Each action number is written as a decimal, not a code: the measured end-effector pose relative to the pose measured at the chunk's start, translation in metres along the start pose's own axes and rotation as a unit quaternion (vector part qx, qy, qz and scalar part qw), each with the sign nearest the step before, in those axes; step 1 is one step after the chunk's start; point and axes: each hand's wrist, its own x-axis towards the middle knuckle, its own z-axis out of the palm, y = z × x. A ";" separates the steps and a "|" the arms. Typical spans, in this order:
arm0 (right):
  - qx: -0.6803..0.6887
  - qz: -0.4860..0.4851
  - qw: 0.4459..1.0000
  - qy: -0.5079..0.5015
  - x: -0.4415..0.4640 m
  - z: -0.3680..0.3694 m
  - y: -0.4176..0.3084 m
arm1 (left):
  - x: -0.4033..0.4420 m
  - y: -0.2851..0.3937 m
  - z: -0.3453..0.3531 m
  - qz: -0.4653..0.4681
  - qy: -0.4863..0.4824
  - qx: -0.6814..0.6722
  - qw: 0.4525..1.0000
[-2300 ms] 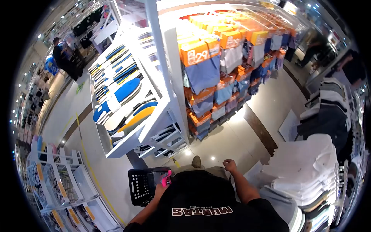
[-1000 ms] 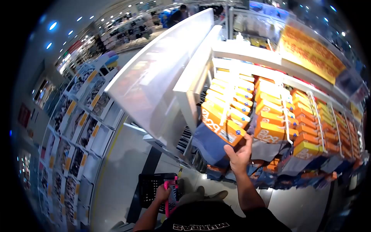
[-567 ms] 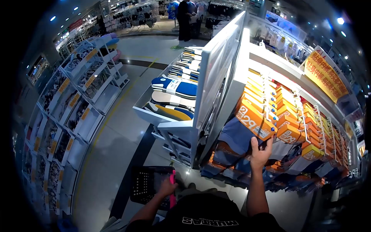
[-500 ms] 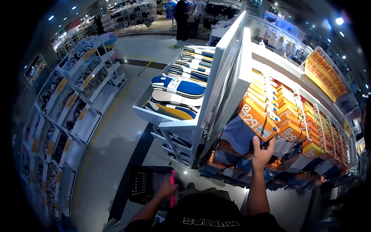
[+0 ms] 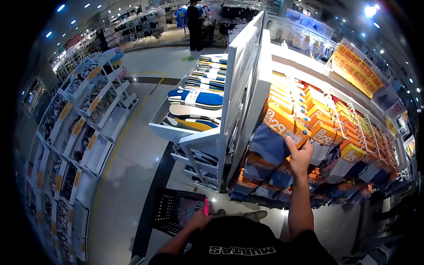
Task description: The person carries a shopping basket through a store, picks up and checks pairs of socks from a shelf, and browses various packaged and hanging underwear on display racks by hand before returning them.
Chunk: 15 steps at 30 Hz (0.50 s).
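My left hand [image 5: 200, 218] is closed around the pink handle [image 5: 206, 207] of a black basket [image 5: 164, 204], low in front of me. A few clear, indistinct items lie inside the basket. My right hand [image 5: 300, 155] pinches the lower corner of an orange package header [image 5: 282, 123] marked 29, thumb on its front. Dark blue cloth [image 5: 267, 143] hangs from that header. The package is the front one on its hook, beside the white end panel of the rack.
More orange-topped packages [image 5: 326, 130] hang to the right under a yellow sign [image 5: 357, 68]. Left of the panel, a white tray [image 5: 170, 131] holds insoles [image 5: 195, 98]. White shelving [image 5: 84, 152] stands at far left. A person in dark clothes [image 5: 194, 26] stands at the back.
My right hand has gone from hanging at my side to the orange package. The view has swung toward the rack. Lately the package corner has shifted slightly up and left in view.
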 end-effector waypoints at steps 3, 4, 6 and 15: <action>0.080 -0.020 0.997 0.012 -0.005 -0.012 -0.003 | 0.016 -0.020 0.024 0.018 0.009 -0.021 1.000; 0.122 -0.022 0.992 0.021 -0.008 -0.017 -0.001 | 0.013 -0.015 0.023 0.011 0.009 -0.025 1.000; 0.172 -0.018 0.984 0.051 -0.023 -0.025 -0.002 | 0.001 -0.009 0.019 0.002 0.008 -0.009 1.000; 0.252 0.230 0.935 -0.101 -0.116 -0.041 0.045 | 0.003 0.069 -0.052 0.226 0.137 -0.155 0.952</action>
